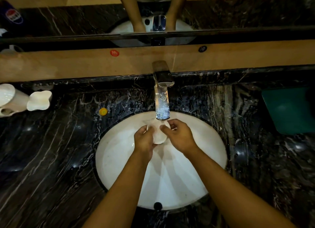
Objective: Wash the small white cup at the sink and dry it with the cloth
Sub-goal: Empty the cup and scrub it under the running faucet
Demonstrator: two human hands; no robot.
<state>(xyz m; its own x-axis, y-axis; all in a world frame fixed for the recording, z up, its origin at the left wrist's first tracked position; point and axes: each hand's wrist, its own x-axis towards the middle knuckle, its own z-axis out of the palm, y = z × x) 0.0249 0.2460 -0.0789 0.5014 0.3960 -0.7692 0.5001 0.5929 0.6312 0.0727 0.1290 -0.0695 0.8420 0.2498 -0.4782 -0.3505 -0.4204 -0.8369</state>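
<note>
- Small white cup (159,134): held over the sink (204,142), directly below the faucet (162,98) spout at 12 o'clock of the basin.
- Left hand (144,141): fingers wrapped around the cup's left side.
- Right hand (179,135): fingers curled, pinching the cup's rim.
- Green cloth (288,110): on the surface at 2 o'clock.

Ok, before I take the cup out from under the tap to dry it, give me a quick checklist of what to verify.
1. Left hand grips the small white cup: ok.
2. Right hand is on the cup: ok.
3. Cup is over the white sink basin, under the faucet: ok.
4. Water is running: ok.
5. Cup fully rinsed: cannot tell.
6. Drying cloth within reach: cannot tell; a green item lies on the counter to the right, but I can't confirm it's cloth.
</note>
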